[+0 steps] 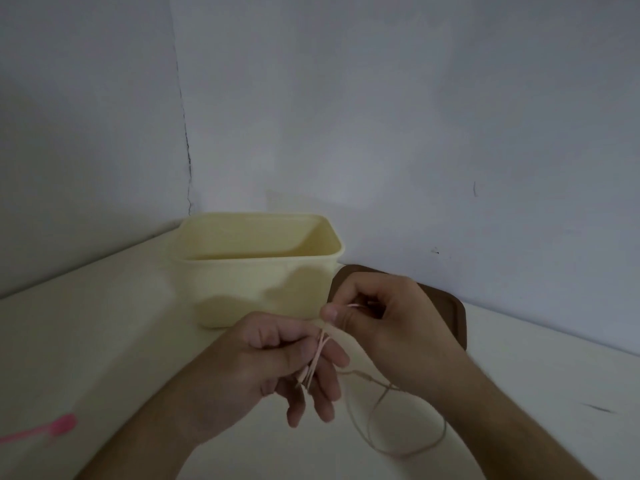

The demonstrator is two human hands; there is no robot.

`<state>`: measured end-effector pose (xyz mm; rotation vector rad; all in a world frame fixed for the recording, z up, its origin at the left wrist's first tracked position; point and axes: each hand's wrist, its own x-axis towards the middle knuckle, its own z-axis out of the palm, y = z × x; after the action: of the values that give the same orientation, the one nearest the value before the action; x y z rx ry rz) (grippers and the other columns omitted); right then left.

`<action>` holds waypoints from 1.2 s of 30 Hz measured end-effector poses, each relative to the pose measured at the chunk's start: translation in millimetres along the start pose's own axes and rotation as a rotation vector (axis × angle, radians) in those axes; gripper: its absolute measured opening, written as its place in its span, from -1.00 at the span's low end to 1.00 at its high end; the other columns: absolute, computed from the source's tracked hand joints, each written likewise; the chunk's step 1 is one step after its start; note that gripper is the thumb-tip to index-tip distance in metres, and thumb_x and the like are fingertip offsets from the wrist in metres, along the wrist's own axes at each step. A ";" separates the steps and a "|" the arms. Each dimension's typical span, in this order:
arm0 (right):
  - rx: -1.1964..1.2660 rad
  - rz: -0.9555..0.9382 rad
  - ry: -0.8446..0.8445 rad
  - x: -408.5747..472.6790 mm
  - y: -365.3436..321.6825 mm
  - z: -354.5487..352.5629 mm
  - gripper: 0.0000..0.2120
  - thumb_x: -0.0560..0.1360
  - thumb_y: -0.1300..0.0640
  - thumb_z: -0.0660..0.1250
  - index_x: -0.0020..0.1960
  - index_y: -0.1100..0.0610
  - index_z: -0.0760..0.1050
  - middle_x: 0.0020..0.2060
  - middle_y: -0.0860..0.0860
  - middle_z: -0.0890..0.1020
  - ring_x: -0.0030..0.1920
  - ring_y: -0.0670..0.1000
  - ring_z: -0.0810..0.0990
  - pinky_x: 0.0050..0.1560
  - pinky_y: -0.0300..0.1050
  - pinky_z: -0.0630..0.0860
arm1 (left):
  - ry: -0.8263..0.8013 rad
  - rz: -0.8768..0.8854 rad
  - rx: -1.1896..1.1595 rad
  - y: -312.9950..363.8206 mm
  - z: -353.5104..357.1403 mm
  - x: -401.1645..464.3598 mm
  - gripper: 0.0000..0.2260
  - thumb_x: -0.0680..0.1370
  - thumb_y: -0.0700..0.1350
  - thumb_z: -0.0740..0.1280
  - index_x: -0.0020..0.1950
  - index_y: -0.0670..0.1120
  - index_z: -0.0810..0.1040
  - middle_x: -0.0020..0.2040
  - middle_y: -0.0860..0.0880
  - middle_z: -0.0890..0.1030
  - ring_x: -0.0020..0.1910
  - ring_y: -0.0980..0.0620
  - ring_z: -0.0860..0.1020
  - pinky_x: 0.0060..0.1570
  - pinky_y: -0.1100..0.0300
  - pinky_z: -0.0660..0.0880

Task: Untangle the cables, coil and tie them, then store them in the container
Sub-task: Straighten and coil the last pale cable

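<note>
A thin pale pink cable (372,434) runs between both hands just in front of the cream plastic container (256,271). My left hand (273,368) pinches several strands of it between thumb and forefinger, the other fingers pointing down. My right hand (384,320) pinches one end of the cable near the left hand's fingertips. The rest of the cable hangs in a loose loop onto the table below my right wrist. The container stands open, and its inside looks bare as far as I can see.
A dark brown lid (446,317) lies flat on the table behind my right hand, beside the container. A bright pink cable end (52,427) lies at the left edge. Walls meet in a corner behind the container.
</note>
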<state>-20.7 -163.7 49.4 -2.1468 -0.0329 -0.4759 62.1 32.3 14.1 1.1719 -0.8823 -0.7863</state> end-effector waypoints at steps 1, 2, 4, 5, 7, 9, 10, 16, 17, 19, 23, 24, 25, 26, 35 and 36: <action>0.035 0.010 0.011 0.5 2.3 2.0 -0.76 0.60 0.03 0.49 -0.22 0.06 0.64 -0.35 0.10 0.60 -0.31 0.15 0.52 -0.22 0.07 0.52 | -0.013 0.026 -0.071 -0.8 -0.8 -0.7 -0.74 0.63 -0.07 0.40 0.13 -0.27 0.69 -0.12 -0.24 0.70 -0.21 -0.15 0.71 -0.40 0.17 0.54; 0.043 0.009 0.012 0.4 4.0 4.8 -0.74 0.63 0.04 0.45 -0.23 0.06 0.62 -0.39 0.01 0.56 -0.35 0.05 0.48 -0.25 -0.02 0.48 | 0.001 0.066 -0.132 -1.6 -1.1 -0.8 -0.70 0.60 -0.04 0.46 0.16 -0.27 0.69 -0.08 -0.24 0.71 -0.16 -0.15 0.73 -0.40 0.18 0.55; -0.009 0.002 -0.006 -0.4 6.6 12.2 -0.70 0.67 0.12 0.37 -0.24 0.07 0.58 -0.41 -0.09 0.52 -0.35 -0.13 0.44 -0.27 -0.16 0.41 | 0.100 0.152 -0.206 -4.8 -1.7 0.3 -0.59 0.50 -0.01 0.56 0.20 -0.26 0.69 0.04 -0.27 0.73 -0.02 -0.17 0.74 -0.39 0.19 0.57; -0.054 0.010 -0.023 -1.2 7.8 16.3 -0.70 0.67 0.16 0.33 -0.24 0.09 0.56 -0.41 -0.10 0.52 -0.36 -0.17 0.44 -0.28 -0.23 0.38 | 0.170 0.193 -0.229 -5.4 -0.5 1.2 -0.57 0.46 -0.01 0.58 0.22 -0.25 0.69 0.11 -0.28 0.72 0.05 -0.17 0.74 -0.38 0.19 0.58; -0.140 0.026 -0.082 -4.8 5.2 24.1 -0.70 0.67 0.17 0.29 -0.23 0.05 0.55 -0.41 -0.17 0.54 -0.36 -0.17 0.49 -0.30 -0.32 0.35 | 0.327 0.250 -0.256 -3.4 2.5 3.6 -0.62 0.48 -0.07 0.52 0.22 -0.23 0.70 0.20 -0.27 0.71 0.16 -0.16 0.72 -0.38 0.18 0.59; -0.225 0.001 -0.180 -8.3 -0.5 29.8 -0.71 0.69 0.10 0.28 -0.20 0.01 0.55 -0.35 -0.16 0.57 -0.29 -0.13 0.53 -0.28 -0.30 0.37 | 0.470 0.254 -0.183 -1.0 3.6 6.5 -0.71 0.55 -0.18 0.37 0.23 -0.23 0.69 0.18 -0.21 0.73 0.17 -0.12 0.72 -0.39 0.17 0.60; -0.266 -0.022 -0.217 -9.5 -3.2 31.0 -0.73 0.69 0.08 0.29 -0.18 0.01 0.54 -0.33 -0.13 0.57 -0.27 -0.11 0.53 -0.27 -0.27 0.37 | 0.525 0.243 -0.069 -2.2 3.5 8.5 -0.73 0.58 -0.23 0.33 0.24 -0.20 0.67 0.15 -0.16 0.74 0.14 -0.09 0.73 -0.38 0.16 0.61; -0.267 -0.055 -0.142 -5.9 -14.8 3.9 -0.76 0.62 0.12 0.39 -0.23 0.00 0.57 -0.40 -0.15 0.60 -0.37 -0.12 0.54 -0.33 -0.30 0.39 | 0.347 0.091 0.349 -16.9 7.0 10.1 -0.80 0.57 -0.12 0.31 0.03 -0.02 0.74 -0.16 -0.05 0.72 -0.20 0.02 0.66 -0.41 0.12 0.51; -0.250 -0.066 -0.111 -4.3 -14.8 -2.2 -0.75 0.62 0.12 0.40 -0.24 -0.01 0.58 -0.41 -0.15 0.61 -0.37 -0.13 0.54 -0.32 -0.31 0.40 | 0.274 0.056 0.275 -14.8 7.4 8.8 -0.79 0.57 -0.13 0.30 0.05 -0.13 0.71 -0.19 -0.10 0.69 -0.23 -0.03 0.64 -0.43 0.12 0.47; -0.242 -0.092 -0.035 -0.9 -9.8 -8.2 -0.76 0.62 0.06 0.43 -0.24 -0.02 0.60 -0.40 -0.13 0.58 -0.36 -0.12 0.51 -0.29 -0.31 0.40 | 0.187 0.021 0.065 -8.8 6.6 5.8 -0.76 0.57 -0.15 0.28 0.03 -0.26 0.68 -0.24 -0.18 0.60 -0.31 -0.07 0.56 -0.44 0.15 0.40; -0.236 -0.091 -0.002 -0.8 8.5 6.3 -0.74 0.66 0.05 0.37 -0.19 0.04 0.59 -0.40 -0.16 0.55 -0.36 -0.11 0.51 -0.30 -0.31 0.35 | 0.165 0.070 -0.226 -1.6 10.2 0.0 -0.76 0.57 -0.16 0.29 0.01 -0.29 0.69 -0.27 -0.22 0.57 -0.39 -0.05 0.52 -0.51 0.22 0.38; -0.247 -0.100 -0.026 -2.3 11.7 12.6 -0.74 0.68 0.09 0.33 -0.19 0.04 0.57 -0.39 -0.17 0.56 -0.33 -0.11 0.54 -0.29 -0.29 0.38 | 0.191 0.117 -0.254 -2.0 11.8 0.4 -0.77 0.59 -0.19 0.30 0.04 -0.31 0.69 -0.22 -0.23 0.62 -0.34 -0.06 0.59 -0.51 0.22 0.41; -0.257 -0.109 -0.061 -4.0 13.2 18.9 -0.75 0.68 0.11 0.29 -0.18 0.03 0.55 -0.35 -0.18 0.59 -0.30 -0.10 0.57 -0.26 -0.23 0.44 | 0.243 0.161 -0.277 -2.2 12.8 1.4 -0.78 0.61 -0.22 0.30 0.08 -0.31 0.70 -0.14 -0.24 0.68 -0.25 -0.07 0.67 -0.50 0.21 0.44; -0.273 -0.112 -0.101 -5.8 13.0 24.6 -0.76 0.67 0.10 0.25 -0.17 -0.01 0.52 -0.31 -0.17 0.62 -0.26 -0.09 0.59 -0.22 -0.15 0.50 | 0.313 0.187 -0.291 -1.3 14.1 2.9 -0.76 0.61 -0.24 0.28 0.11 -0.29 0.72 -0.04 -0.25 0.73 -0.14 -0.09 0.73 -0.47 0.20 0.48; -0.326 -0.088 -0.192 -7.3 -8.1 12.9 -0.75 0.65 0.08 0.35 -0.21 -0.04 0.54 -0.35 -0.14 0.60 -0.33 -0.11 0.54 -0.29 -0.20 0.44 | 0.444 0.149 0.321 -17.4 9.0 12.1 -0.75 0.63 -0.12 0.29 -0.01 0.07 0.77 -0.16 -0.01 0.73 -0.21 0.03 0.67 -0.42 0.10 0.56; -0.291 -0.084 -0.162 -5.8 -8.5 7.9 -0.75 0.64 0.08 0.38 -0.22 -0.02 0.56 -0.36 -0.13 0.64 -0.33 -0.10 0.59 -0.28 -0.15 0.50 | 0.380 0.121 0.286 -17.2 10.0 11.3 -0.75 0.62 -0.11 0.26 -0.01 0.00 0.76 -0.17 -0.07 0.72 -0.20 -0.01 0.67 -0.45 0.11 0.52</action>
<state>-25.2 -151.5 50.0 -2.4740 -0.1533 -0.3709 57.2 14.5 0.7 1.4455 -0.7526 -0.3266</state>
